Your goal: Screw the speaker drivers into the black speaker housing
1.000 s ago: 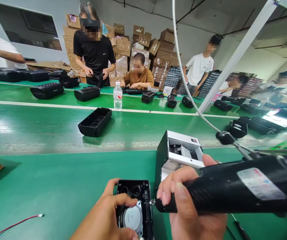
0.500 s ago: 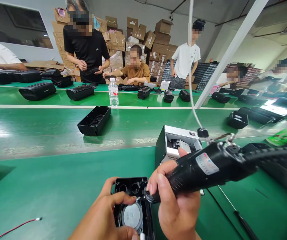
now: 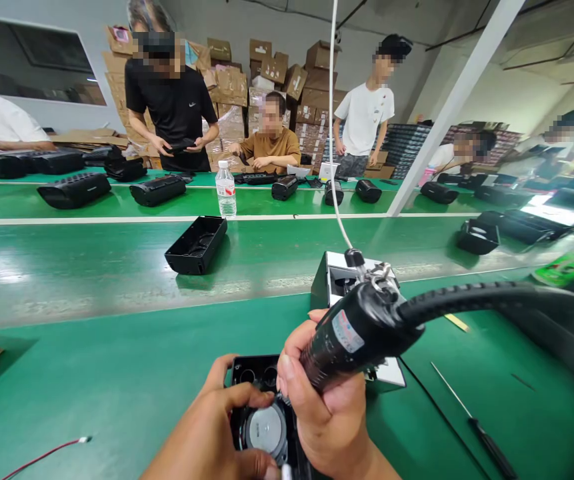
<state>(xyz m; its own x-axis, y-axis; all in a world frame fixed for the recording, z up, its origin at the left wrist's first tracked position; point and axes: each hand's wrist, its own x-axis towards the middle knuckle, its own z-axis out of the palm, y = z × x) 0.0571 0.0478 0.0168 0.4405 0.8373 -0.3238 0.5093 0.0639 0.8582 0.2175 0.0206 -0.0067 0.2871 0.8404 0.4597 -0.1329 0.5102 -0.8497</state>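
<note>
My right hand (image 3: 324, 407) grips a black electric screwdriver (image 3: 357, 330), which stands nearly upright with its tip down at the top edge of a black speaker housing (image 3: 264, 417). A thick black cable (image 3: 491, 300) and a white hanging cord (image 3: 334, 133) run from the tool's top. My left hand (image 3: 211, 433) holds the housing's left side, fingers curled over the round silver speaker driver (image 3: 265, 430). A white and black screw feeder box (image 3: 334, 283) sits just behind the tool.
An open black housing shell (image 3: 197, 245) lies on the green conveyor belt (image 3: 91, 267). A water bottle (image 3: 225, 190) and several black speakers (image 3: 74, 190) sit on the far table, where other people work. A thin screwdriver (image 3: 471, 420) lies at the right, a red wire (image 3: 41, 457) at the left.
My right hand has swung the electric screwdriver from nearly level to nearly upright, bringing its tip from the housing's right edge to the top of the speaker driver. My left hand stays on the housing.
</note>
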